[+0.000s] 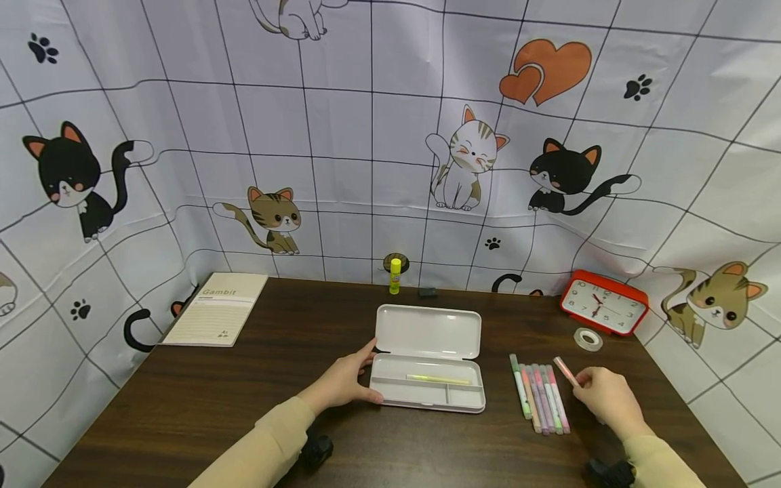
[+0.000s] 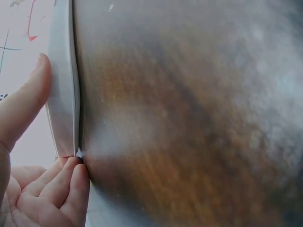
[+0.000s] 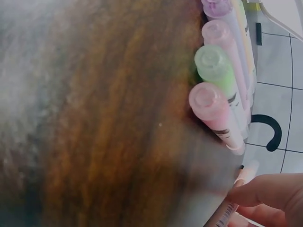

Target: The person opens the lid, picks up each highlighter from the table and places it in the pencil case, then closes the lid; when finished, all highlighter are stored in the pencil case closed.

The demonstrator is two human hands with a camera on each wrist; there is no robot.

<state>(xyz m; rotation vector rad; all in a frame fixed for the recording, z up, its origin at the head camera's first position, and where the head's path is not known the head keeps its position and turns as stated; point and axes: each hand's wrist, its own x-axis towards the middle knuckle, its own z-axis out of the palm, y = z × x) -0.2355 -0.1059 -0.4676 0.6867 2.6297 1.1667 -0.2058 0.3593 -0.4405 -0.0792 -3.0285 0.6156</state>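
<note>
A white pencil case (image 1: 427, 403) lies with its lid raised, and one yellow pen (image 1: 438, 379) rests inside it. At its left end, my left hand (image 1: 338, 383) grips the case, thumb at the front corner and fingers along the side. In the left wrist view, the thumb and bent fingers (image 2: 57, 189) meet the case's edge (image 2: 64, 94). My right hand (image 1: 610, 400) pinches a pink marker (image 1: 566, 371) between thumb and fingers. Just left of it, several pastel markers (image 1: 542, 400) lie side by side in a row; their round ends show up close in the right wrist view.
A red clock (image 1: 604, 302) and a roll of white tape (image 1: 588, 339) are at the back right. A yellow glue stick (image 1: 394, 276) stands behind the case, with a small dark block (image 1: 428, 292) beside it. A notebook (image 1: 213, 312) lies at the back left.
</note>
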